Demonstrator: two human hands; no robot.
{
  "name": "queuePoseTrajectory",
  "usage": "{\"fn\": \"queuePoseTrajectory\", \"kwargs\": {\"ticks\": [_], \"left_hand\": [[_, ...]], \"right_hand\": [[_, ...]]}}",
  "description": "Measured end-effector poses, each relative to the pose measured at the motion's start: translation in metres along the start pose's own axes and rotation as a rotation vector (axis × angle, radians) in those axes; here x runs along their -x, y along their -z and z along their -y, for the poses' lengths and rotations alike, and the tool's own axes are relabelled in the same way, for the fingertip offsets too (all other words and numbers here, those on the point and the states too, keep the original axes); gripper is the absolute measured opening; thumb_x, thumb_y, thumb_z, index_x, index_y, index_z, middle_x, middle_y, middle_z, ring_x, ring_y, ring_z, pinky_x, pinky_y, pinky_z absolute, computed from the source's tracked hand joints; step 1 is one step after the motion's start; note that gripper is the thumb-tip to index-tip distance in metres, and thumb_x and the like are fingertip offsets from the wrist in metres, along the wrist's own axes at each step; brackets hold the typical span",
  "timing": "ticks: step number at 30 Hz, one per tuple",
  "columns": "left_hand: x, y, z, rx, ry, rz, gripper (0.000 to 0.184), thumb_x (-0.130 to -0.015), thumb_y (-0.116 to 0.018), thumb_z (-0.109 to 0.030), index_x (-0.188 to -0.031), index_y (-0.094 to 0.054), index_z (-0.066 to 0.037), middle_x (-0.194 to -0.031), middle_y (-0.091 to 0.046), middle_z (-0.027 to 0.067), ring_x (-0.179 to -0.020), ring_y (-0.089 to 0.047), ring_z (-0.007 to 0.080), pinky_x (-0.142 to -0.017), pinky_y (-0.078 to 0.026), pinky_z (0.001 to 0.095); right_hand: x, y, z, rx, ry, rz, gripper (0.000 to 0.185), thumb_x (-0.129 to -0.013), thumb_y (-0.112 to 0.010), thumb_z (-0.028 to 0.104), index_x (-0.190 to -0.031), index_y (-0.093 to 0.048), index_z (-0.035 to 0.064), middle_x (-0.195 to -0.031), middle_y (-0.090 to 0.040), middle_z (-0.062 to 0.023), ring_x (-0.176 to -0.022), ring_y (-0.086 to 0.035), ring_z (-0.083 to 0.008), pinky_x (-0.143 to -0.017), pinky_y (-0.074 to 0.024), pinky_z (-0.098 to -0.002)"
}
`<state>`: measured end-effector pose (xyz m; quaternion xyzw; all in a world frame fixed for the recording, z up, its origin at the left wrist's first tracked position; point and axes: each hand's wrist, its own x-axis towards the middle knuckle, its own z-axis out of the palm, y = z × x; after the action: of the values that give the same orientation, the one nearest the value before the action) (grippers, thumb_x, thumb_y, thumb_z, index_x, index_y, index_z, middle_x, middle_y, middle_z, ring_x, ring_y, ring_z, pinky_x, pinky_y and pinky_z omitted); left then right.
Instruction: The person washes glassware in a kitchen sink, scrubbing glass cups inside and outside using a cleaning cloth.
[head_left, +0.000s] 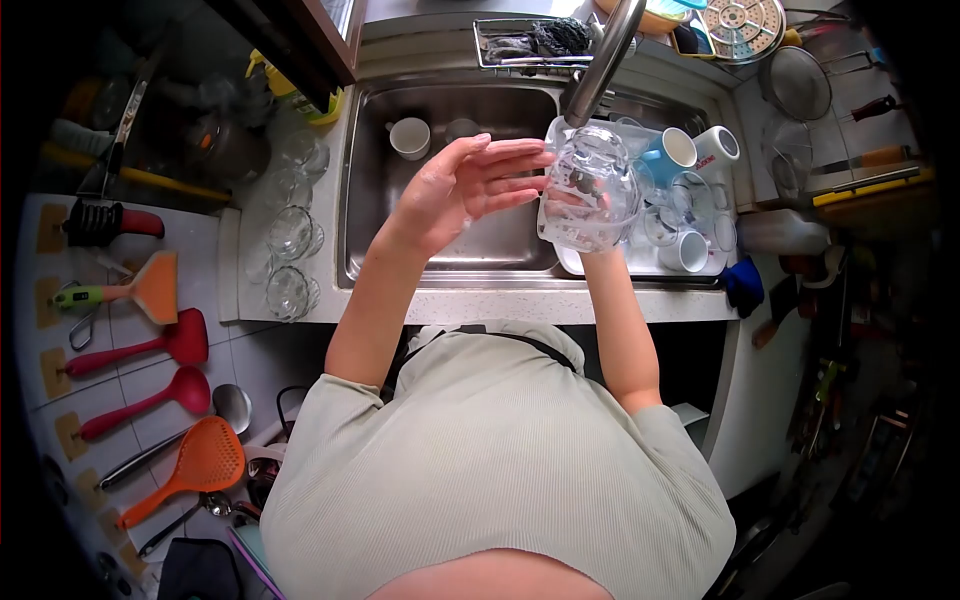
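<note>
A clear, rounded glass vessel (592, 185) is under the faucet (603, 65), wet and shiny. My right hand (588, 200) grips it from beneath and behind, and its fingers show only partly through the glass. To the left, my left hand (465, 190) is open over the sink (470, 235), its palm wet and fingers stretched toward the vessel. Its fingertips come close to the glass; whether they touch I cannot tell. In the left basin stand a white mug (409, 138) and a small clear glass (462, 131).
Right of the vessel, a white tray (715, 262) holds a blue mug (672, 152), white mugs and several glasses. More glasses (290, 232) line the left counter. Behind the sink are a yellow bottle (300, 95) and a wire rack (530, 45) with scrubbers. Utensils hang on both sides.
</note>
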<state>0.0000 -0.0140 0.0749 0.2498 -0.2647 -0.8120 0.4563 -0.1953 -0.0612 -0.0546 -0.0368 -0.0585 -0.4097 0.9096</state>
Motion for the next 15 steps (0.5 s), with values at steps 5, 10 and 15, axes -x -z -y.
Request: {"fn": "queuePoseTrajectory", "kwargs": {"ticks": [5,10,15], "left_hand": [[0.001,-0.002,-0.005,0.093,-0.036,0.001,0.050,-0.089,-0.030,-0.027,-0.123,-0.037,0.008,-0.122,-0.046,0.0221,-0.111,-0.047,0.0306,-0.095,-0.038,0.0343],[-0.002,0.003,-0.003,0.186,-0.029,0.030,0.044,-0.086,-0.039,-0.015,-0.122,-0.037,0.009,-0.121,-0.046,0.0209,-0.111,-0.048,0.0292,-0.093,-0.042,0.0316],[-0.004,0.003,0.001,0.047,-0.053,-0.044,0.055,-0.072,-0.055,0.008,-0.124,-0.037,0.005,-0.119,-0.047,0.0172,-0.110,-0.049,0.0240,-0.087,-0.047,0.0251]], "right_hand": [[0.014,0.008,0.008,-0.022,-0.083,0.051,0.050,-0.076,-0.060,0.034,-0.113,-0.047,0.0033,-0.064,-0.045,0.0022,-0.052,-0.040,-0.0077,-0.051,-0.0348,-0.0206],[0.019,-0.006,0.008,0.017,-0.079,-0.030,0.026,-0.071,-0.069,0.020,-0.085,-0.052,0.0068,-0.067,-0.045,0.0022,-0.055,-0.037,-0.0069,-0.051,-0.0333,-0.0197],[0.016,-0.002,0.007,0.008,-0.051,-0.002,0.041,-0.073,-0.064,0.030,-0.102,-0.049,0.0043,-0.067,-0.043,0.0028,-0.053,-0.037,-0.0075,-0.050,-0.0324,-0.0210]]}}
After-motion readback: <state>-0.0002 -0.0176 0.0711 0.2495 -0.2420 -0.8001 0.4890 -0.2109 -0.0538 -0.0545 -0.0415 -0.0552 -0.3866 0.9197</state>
